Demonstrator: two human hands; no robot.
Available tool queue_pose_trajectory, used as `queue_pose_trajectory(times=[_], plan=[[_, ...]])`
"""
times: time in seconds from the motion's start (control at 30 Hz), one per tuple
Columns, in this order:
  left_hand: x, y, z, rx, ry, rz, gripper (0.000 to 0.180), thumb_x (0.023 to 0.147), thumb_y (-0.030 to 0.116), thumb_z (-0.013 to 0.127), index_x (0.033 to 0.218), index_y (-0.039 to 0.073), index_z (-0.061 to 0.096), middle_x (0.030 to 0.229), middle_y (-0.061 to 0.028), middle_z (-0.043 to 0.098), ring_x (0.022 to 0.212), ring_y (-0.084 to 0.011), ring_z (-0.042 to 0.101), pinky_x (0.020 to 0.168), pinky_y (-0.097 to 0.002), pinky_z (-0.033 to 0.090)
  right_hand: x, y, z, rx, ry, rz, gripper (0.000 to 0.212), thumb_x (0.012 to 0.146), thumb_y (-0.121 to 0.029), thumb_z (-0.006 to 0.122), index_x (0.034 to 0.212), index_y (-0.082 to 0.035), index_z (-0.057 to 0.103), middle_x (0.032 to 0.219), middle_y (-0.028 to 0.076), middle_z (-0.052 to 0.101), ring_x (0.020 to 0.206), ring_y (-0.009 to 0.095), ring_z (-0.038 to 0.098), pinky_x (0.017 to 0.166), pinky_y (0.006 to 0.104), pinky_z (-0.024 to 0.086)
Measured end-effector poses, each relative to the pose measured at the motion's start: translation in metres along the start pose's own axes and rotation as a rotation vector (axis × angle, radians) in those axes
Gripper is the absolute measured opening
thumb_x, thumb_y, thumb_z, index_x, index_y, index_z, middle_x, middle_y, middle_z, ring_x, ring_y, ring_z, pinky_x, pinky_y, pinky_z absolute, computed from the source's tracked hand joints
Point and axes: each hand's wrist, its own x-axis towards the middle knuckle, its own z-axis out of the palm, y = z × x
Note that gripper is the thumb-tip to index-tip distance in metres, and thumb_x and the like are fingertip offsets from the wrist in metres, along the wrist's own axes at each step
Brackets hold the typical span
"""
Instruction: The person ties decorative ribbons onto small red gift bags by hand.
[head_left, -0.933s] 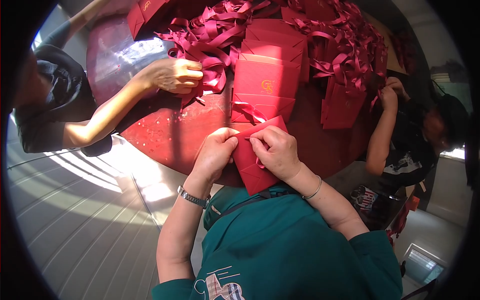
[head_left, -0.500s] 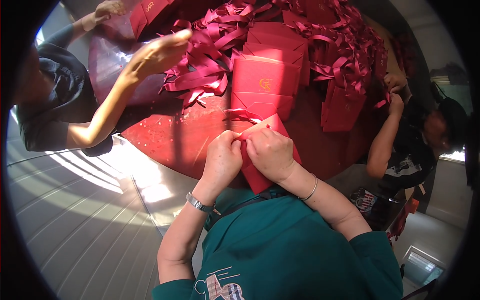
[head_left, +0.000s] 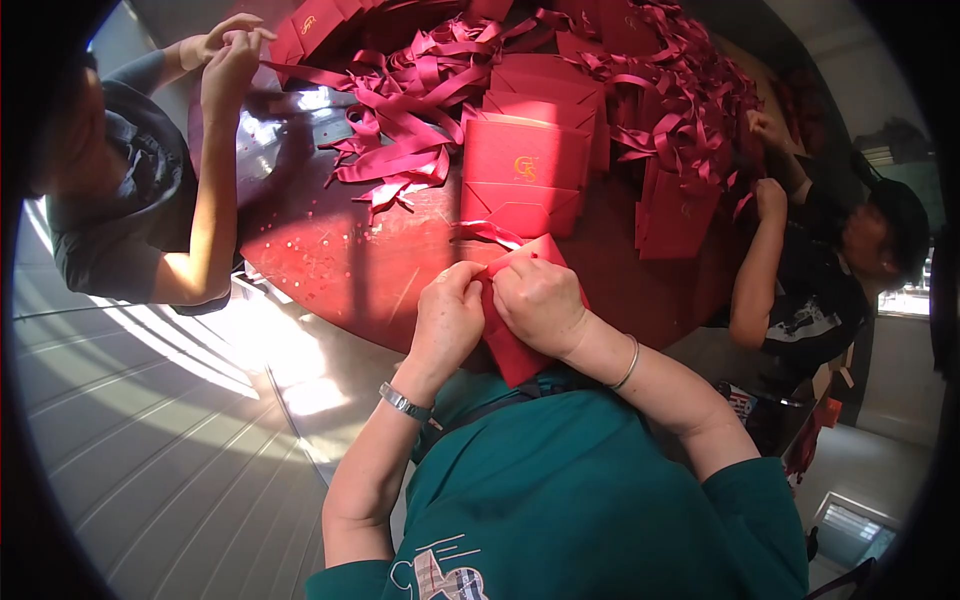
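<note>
Close in front of me, at the table's near edge, a small red paper bag [head_left: 513, 360] is tilted between my hands. My left hand [head_left: 448, 312] is closed, thumb and fingertips pinched at the bag's edge. Against the same edge, beside it, my right hand [head_left: 542, 308] has its fingers curled tight on the bag. A red ribbon [head_left: 490, 233] loops out just beyond my fingertips. Whether either hand also pinches the ribbon's end is hidden by the fingers.
On the round red table [head_left: 300, 260], a row of red paper bags [head_left: 522, 155] stands ahead. Heaps of ribbons [head_left: 415, 150] lie left of it, more ribbon-strung bags [head_left: 680, 205] to the right. Co-workers' hands [head_left: 235, 55] are at the left and right edges.
My hands stay at the bag with hardly any shift. The left co-worker's raised arm has drawn back, and that person's hands are now together, with a ribbon stretched from them.
</note>
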Motion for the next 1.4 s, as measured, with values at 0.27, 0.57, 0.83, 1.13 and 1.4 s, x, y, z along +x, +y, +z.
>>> queue_pose_trajectory(times=[0.27,0.57,0.83,1.13,1.4], plan=[[-0.004,0.005,0.006,0.006,0.057,0.166,0.017,0.086,0.0,0.056,0.102,0.0,0.063,0.093,-0.0197,0.065,0.088,-0.0353,0.064,0.077,-0.039,0.051,0.004,0.005,-0.011,0.15,-0.188,0.324,0.015,0.078,-0.013,0.061,0.069,-0.002,0.066,0.062,0.012,0.063,0.059,0.027,0.064,0.053,0.0362,0.052],[-0.006,-0.007,0.008,0.018,0.095,0.164,0.017,0.086,0.0,0.058,0.102,0.001,0.065,0.093,-0.0161,0.065,0.084,-0.0287,0.065,0.075,-0.0342,0.051,-0.002,-0.003,-0.044,0.105,-0.269,0.146,0.025,0.081,-0.023,0.068,0.098,-0.005,0.065,0.077,0.011,0.064,0.068,0.031,0.065,0.056,0.0401,0.052],[-0.016,0.035,0.0,0.238,0.159,0.482,0.017,0.078,-0.001,0.064,0.094,0.003,0.064,0.093,-0.0124,0.055,0.088,-0.0288,0.057,0.076,-0.0362,0.048,0.032,0.035,-0.079,0.369,-0.137,0.061,0.015,0.081,-0.015,0.066,0.09,-0.003,0.069,0.083,0.012,0.066,0.079,0.029,0.062,0.07,0.0377,0.051],[-0.028,0.039,0.012,0.436,0.287,0.76,0.012,0.075,0.006,0.065,0.086,0.004,0.061,0.094,-0.0103,0.053,0.085,-0.0273,0.054,0.075,-0.0372,0.045,0.06,0.036,-0.093,0.199,-0.971,0.117,0.024,0.083,-0.031,0.065,0.081,-0.008,0.072,0.078,0.014,0.066,0.077,0.031,0.064,0.068,0.0417,0.05],[-0.026,0.042,0.009,0.47,0.283,0.801,0.008,0.073,0.008,0.062,0.08,0.006,0.058,0.086,-0.0067,0.051,0.079,-0.0234,0.052,0.069,-0.0348,0.043,0.065,0.03,-0.082,0.276,-1.05,0.378,0.028,0.07,-0.031,0.07,0.083,-0.006,0.072,0.077,0.015,0.068,0.076,0.029,0.066,0.067,0.0392,0.052]])
